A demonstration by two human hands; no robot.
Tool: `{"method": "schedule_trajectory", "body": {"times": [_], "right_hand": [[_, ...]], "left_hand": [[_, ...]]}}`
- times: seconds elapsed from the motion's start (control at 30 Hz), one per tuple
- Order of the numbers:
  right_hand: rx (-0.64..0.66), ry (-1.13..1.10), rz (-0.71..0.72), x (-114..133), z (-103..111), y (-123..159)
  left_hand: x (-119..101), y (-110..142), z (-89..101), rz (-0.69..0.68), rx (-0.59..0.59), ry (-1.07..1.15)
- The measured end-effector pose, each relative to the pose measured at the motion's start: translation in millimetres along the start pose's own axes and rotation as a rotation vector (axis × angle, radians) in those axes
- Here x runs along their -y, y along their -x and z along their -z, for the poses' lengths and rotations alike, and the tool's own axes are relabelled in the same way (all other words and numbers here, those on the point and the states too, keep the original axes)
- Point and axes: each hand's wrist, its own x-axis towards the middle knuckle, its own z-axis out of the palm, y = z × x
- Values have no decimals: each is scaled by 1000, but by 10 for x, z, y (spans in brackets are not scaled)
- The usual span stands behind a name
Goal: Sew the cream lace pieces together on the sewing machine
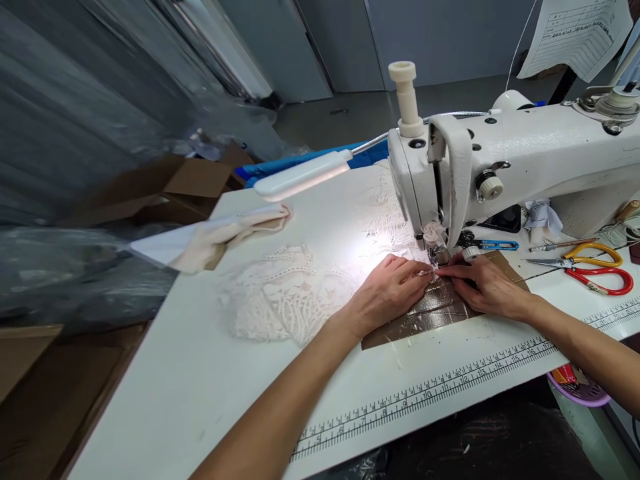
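Just in front of the presser foot (440,255) of a white sewing machine (535,143), my two hands meet at the edge of a white lace fabric (300,293). My left hand (393,290) is closed, its fingertips pinching the fabric edge. From the other side my right hand (483,287) grips the same edge with thumb and forefinger close together. Part of the fabric under the fingers is hidden. The rest of the lace spreads to the left and behind the needle area. Brown tape (425,317) covers the machine bed below both hands.
Red-and-yellow-handled scissors (600,270) and blue thread snips (497,245) lie on the right. A lamp (305,175) lights the lace. A printed ruler (425,398) follows the front edge of the table (165,393). Cardboard boxes (200,183) stand at the left.
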Motion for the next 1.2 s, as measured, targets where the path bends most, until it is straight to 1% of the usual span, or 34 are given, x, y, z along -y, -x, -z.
{"method": "schedule_trajectory", "body": {"times": [0.23, 0.43, 0.6, 0.9, 1.03, 1.2], "right_hand": [[16, 24, 23, -3, -10, -8], [-3, 39, 52, -24, -36, 3], [3, 61, 59, -1, -26, 5], [18, 101, 47, 16, -23, 18], [34, 107, 34, 42, -4, 28], [44, 150, 55, 35, -30, 41]], "left_hand": [[-3, -21, 22, -16, 5, -6], [7, 8, -8, -6, 49, -19], [7, 22, -25, -25, 21, -20], [29, 31, -14, -15, 98, -19], [16, 16, -2, -21, 83, -22], [5, 6, 6, -16, 70, -26]]}}
